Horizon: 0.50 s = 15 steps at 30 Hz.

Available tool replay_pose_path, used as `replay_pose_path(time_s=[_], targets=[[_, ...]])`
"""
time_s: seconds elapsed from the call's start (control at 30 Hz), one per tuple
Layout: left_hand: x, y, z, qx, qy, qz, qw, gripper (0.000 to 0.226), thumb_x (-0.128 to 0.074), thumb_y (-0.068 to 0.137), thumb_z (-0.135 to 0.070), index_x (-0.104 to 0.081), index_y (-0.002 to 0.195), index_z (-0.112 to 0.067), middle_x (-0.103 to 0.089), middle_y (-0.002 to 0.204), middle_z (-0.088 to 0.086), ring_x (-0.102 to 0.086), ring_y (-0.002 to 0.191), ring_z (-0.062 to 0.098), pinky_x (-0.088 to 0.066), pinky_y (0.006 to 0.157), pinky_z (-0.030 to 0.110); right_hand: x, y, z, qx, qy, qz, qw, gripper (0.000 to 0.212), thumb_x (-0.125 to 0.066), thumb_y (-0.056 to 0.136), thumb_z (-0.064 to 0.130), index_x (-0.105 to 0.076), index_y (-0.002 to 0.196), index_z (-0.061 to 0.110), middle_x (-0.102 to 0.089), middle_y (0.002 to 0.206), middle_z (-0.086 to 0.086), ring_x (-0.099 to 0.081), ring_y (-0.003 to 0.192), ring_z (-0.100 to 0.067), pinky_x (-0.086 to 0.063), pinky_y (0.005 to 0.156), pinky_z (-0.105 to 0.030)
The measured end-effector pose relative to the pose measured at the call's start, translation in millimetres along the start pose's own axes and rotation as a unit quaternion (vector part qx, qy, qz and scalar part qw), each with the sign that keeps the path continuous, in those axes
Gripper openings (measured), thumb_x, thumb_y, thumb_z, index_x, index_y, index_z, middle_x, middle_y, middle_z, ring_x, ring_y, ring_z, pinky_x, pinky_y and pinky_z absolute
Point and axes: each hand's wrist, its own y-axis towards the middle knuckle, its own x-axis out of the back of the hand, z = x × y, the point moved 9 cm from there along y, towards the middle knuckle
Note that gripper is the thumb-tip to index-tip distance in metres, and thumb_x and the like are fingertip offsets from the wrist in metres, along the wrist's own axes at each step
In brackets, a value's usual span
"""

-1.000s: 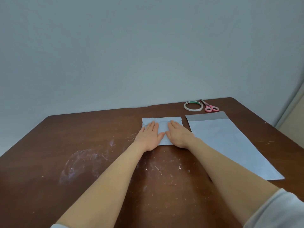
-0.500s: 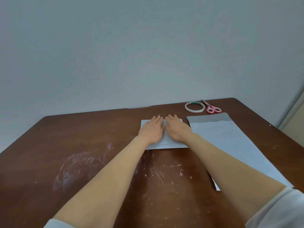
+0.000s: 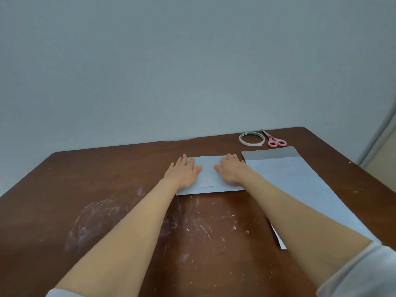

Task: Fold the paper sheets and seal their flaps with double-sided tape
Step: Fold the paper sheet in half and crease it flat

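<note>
Pressing folded sheet [image 3: 209, 175], frame centre, under left hand [image 3: 184, 173] and right hand [image 3: 233, 172], flat and apart; risking skewed crease from uneven pressure sliding it across desk [image 3: 107, 189]; leaving tape roll [image 3: 251, 144] untouched, upper right.

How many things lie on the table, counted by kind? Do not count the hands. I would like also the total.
Paper sheets: 2 (folded sheet, flat sheet)
Tape roll: 1
Scissors: 1
Total: 4
</note>
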Motion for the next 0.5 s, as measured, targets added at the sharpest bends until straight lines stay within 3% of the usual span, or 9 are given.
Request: replay_pose_path(time_s=[0.13, 0.3, 0.5], targets=[[18.6, -12.5, -2.6, -0.007, -0.003, -0.072, 0.997, 0.057, -0.015, 0.104, -0.036, -0.006, 0.153, -0.008, 0.000, 0.161, 0.008, 0.001, 0.149, 0.020, -0.006, 0.120, 0.036, 22.7, -14.8, -1.4, 0.006, 0.025, -0.093, 0.995, 0.052, -0.019, 0.105, 0.027, -0.016, 0.153, 0.006, -0.009, 0.162, -0.008, -0.003, 0.150, -0.025, -0.011, 0.120, -0.039], [21.5, -24.7, -36.1, -0.070, 0.000, -0.081, 0.994, 0.054, -0.018, 0.105, -0.031, -0.008, 0.153, -0.009, -0.001, 0.161, 0.005, 0.000, 0.149, 0.018, -0.006, 0.120, 0.033, 13.0, -23.7, 24.7, 0.064, -0.006, -0.076, 0.995, 0.053, -0.021, 0.105, 0.026, -0.011, 0.153, 0.005, -0.006, 0.162, -0.010, 0.000, 0.149, -0.028, -0.010, 0.120, -0.037], [15.6, -25.8, -47.5, -0.092, 0.010, -0.064, 0.994, 0.054, -0.018, 0.105, -0.032, -0.006, 0.153, -0.011, -0.001, 0.161, 0.004, 0.000, 0.149, 0.019, -0.008, 0.121, 0.035, 9.5, -21.9, 26.2, 0.060, -0.019, -0.090, 0.994, 0.053, -0.021, 0.105, 0.023, -0.009, 0.153, 0.005, -0.003, 0.162, -0.009, 0.003, 0.149, -0.028, -0.010, 0.121, -0.038]])
